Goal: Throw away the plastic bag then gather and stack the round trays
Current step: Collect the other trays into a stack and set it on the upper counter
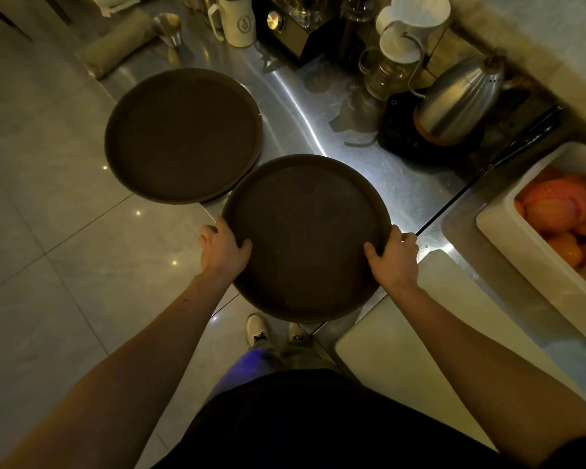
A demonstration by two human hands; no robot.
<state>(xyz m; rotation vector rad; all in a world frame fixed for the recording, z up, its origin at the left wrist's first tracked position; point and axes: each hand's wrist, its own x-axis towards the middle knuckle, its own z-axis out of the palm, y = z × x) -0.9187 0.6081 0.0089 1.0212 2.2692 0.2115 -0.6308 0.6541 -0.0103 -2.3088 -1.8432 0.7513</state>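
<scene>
I hold a dark brown round tray (305, 231) over the near edge of the steel counter (379, 170). My left hand (222, 250) grips its left rim, thumb on top. On the right rim my right hand (394, 258) grips the same way. A second round tray (183, 133), same colour, lies farther left and overhangs the counter's edge; another rim seems to show beneath it. No plastic bag is in view.
A steel kettle (460, 99) on a black base, a glass server with a white dripper (396, 52), a white pitcher (237, 20) and a coffee machine stand at the back. A white box of oranges (562, 228) and a white board (430, 333) lie to the right. Tiled floor on the left.
</scene>
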